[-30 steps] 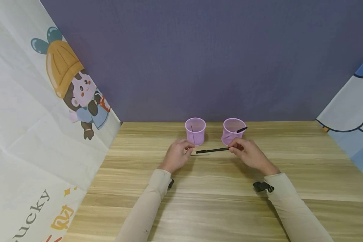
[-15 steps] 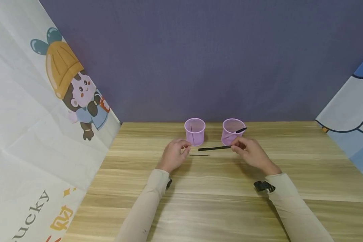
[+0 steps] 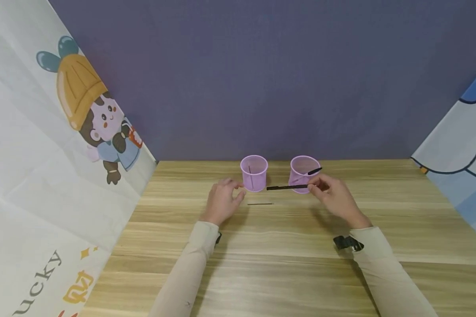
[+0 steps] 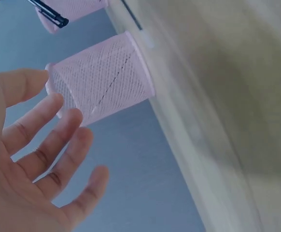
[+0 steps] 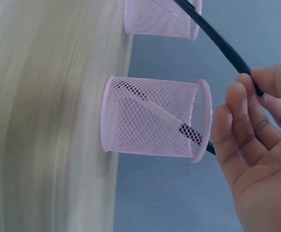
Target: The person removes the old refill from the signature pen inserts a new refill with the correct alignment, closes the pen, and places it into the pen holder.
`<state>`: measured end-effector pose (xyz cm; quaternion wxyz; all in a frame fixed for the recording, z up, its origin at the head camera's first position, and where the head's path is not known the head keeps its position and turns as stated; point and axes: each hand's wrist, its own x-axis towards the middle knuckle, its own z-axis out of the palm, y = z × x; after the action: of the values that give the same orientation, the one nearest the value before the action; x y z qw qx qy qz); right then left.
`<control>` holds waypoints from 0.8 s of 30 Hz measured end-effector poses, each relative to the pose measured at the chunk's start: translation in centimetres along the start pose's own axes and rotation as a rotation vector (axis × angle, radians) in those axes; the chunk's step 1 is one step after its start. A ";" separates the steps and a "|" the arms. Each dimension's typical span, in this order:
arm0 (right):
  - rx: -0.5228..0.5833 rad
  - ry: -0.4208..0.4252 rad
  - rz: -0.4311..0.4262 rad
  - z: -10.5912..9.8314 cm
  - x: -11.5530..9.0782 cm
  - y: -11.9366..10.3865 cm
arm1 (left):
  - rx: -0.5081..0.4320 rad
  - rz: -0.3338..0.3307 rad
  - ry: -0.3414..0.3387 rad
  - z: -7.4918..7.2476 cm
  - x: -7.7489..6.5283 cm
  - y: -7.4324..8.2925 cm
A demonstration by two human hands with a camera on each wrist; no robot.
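Note:
My right hand (image 3: 337,198) pinches a black pen (image 3: 287,187) near one end, raised and roughly level in front of the right pink mesh cup (image 5: 155,118). In the right wrist view the pen slants up and away from the thumb and fingertips. My left hand (image 3: 222,202) holds nothing; its fingers are spread and loosely bent beside the left pink mesh cup (image 4: 102,79). Inside that cup leans a thin dark stick (image 3: 251,178), like a pen refill. A similar thin refill (image 3: 260,204) lies on the table between the hands.
Another pen (image 3: 314,171) with a black end leans in the right cup, sticking out over its rim. Both cups stand near the back edge of the wooden table (image 3: 262,273), before a dark blue-grey panel (image 3: 262,79). Printed white cloth (image 3: 31,176) hangs at the left.
My right hand has lifted the pen slightly and moved it to the right. The left hand has drawn back leftward and its fingers have spread. The refill on the table stays put.

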<state>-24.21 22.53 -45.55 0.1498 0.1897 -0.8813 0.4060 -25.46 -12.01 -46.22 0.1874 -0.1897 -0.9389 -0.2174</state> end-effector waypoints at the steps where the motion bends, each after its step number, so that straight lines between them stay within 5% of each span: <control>1: -0.001 0.017 0.005 -0.1 0.0 -0.1 | 0.003 -0.002 0.010 -0.2 0.0 0.0; 24: 0.148 0.508 0.099 -2.6 1.1 -1.6 | 0.089 -0.119 -0.023 -1.4 1.4 -1.6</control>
<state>-24.19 23.32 -42.42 0.3317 0.0489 -0.7917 0.5107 -26.97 -13.59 -45.01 0.1716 -0.1277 -0.9594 -0.1839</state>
